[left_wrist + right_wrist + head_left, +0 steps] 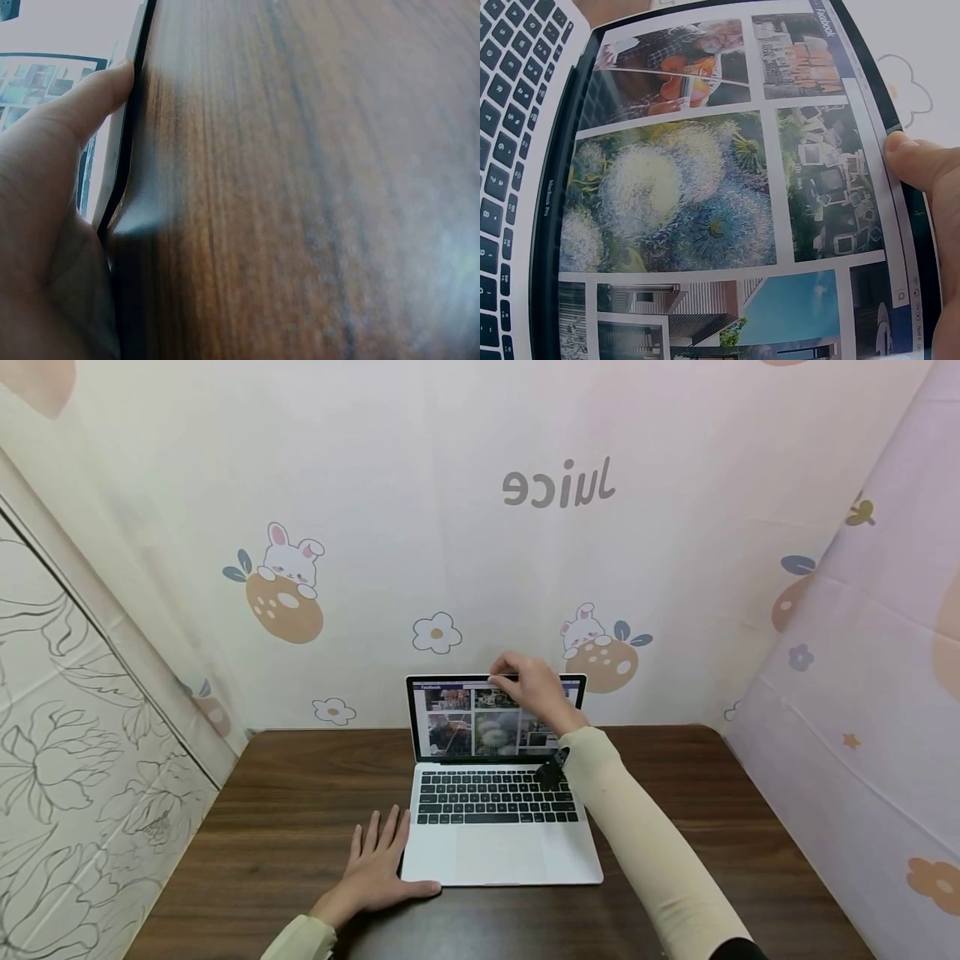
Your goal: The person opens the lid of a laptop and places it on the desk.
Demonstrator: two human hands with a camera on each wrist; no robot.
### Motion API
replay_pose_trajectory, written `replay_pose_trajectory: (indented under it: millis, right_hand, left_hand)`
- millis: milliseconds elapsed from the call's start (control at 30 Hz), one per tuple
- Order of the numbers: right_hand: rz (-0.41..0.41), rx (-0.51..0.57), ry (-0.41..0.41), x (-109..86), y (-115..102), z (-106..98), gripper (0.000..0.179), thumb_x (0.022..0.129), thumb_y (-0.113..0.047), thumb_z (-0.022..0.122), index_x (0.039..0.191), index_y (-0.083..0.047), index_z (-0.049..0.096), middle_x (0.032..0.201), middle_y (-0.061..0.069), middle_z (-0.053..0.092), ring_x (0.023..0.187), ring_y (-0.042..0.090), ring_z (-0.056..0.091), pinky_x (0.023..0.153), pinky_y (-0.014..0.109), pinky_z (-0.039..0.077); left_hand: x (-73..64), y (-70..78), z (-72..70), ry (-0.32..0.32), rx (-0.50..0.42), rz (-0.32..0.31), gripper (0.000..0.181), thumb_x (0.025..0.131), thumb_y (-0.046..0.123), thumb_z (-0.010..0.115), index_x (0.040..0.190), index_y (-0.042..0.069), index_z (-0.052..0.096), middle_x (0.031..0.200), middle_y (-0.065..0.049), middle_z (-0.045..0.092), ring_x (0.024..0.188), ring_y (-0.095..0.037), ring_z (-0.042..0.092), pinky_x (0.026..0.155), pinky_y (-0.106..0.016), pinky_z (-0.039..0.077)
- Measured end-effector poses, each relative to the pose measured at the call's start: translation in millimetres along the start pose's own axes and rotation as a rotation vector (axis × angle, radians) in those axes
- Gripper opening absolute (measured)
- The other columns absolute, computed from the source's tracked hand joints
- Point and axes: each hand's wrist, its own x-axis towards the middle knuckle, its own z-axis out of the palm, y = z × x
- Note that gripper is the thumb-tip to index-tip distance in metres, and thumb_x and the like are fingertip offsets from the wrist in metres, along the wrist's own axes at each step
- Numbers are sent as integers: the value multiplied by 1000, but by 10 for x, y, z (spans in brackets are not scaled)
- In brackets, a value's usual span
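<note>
A silver laptop (435, 856) sits with its lid raised on a brown wooden table. Its lit screen (675, 187) displays a page of pictures. At the lid's top edge, my right hand (536, 689) pinches the rim; in the right wrist view the thumb (911, 154) lies on the front bezel, while the fingers behind are mostly hidden. My left hand (377, 868) rests by the laptop's front left corner, its fingers straight and spread. The left thumb (109, 86) touches the front edge of the base.
The wood-grain table (300, 802) extends on both sides of the laptop. Behind it hangs a pale curtain (375, 527) with rabbits, fruit and flowers. More patterned cloth (862, 693) is on the right, and a panel with line-drawn flowers (60, 777) stands on the left.
</note>
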Motion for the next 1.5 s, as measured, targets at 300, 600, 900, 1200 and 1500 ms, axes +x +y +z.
replay_pose_trajectory:
  millis: [300, 600, 900, 1200, 1500]
  right_hand:
    - [-10, 20, 10, 8, 41, 23, 13, 99, -32, 70, 106, -21, 72, 108, 1, 77, 104, 23, 73, 91, 49, 57]
    - [20, 12, 0, 30, 49, 39, 14, 101, -34, 68, 106, -22, 71, 109, 1, 77, 105, 23, 72, 92, 49, 56]
    - [4, -2, 5, 48, 69, 59, 14, 100, -33, 68, 108, -21, 70, 109, 0, 76, 105, 22, 72, 91, 48, 57]
    - [-13, -4, 11, 87, 107, 83, 15, 100, -33, 68, 108, -20, 70, 110, -1, 77, 103, 21, 72, 89, 46, 58]
    - [1, -35, 18, 123, 109, 118, 17, 102, -36, 65, 110, -21, 69, 116, 0, 77, 104, 21, 72, 90, 45, 58]
  left_hand:
    - [5, 8, 13, -3, 11, -15, 133, 67, 89, 67, 166, 13, 21, 173, -16, 12, 158, -47, 2, 122, -69, -3]
    - [-7, 52, -37, -34, 34, -23, 131, 69, 88, 66, 166, 14, 19, 173, -16, 11, 158, -47, 3, 122, -69, 0]
    - [-6, -5, 9, -4, 4, 6, 133, 68, 91, 65, 166, 13, 19, 173, -17, 11, 158, -47, 1, 121, -69, -6]
    - [4, -31, 60, 26, 5, 17, 133, 67, 91, 64, 166, 13, 21, 173, -16, 13, 158, -47, 2, 121, -69, -5]
    - [-10, 2, 21, 30, -12, 20, 132, 67, 89, 68, 165, 10, 23, 171, -20, 16, 157, -49, 6, 121, -71, -2]
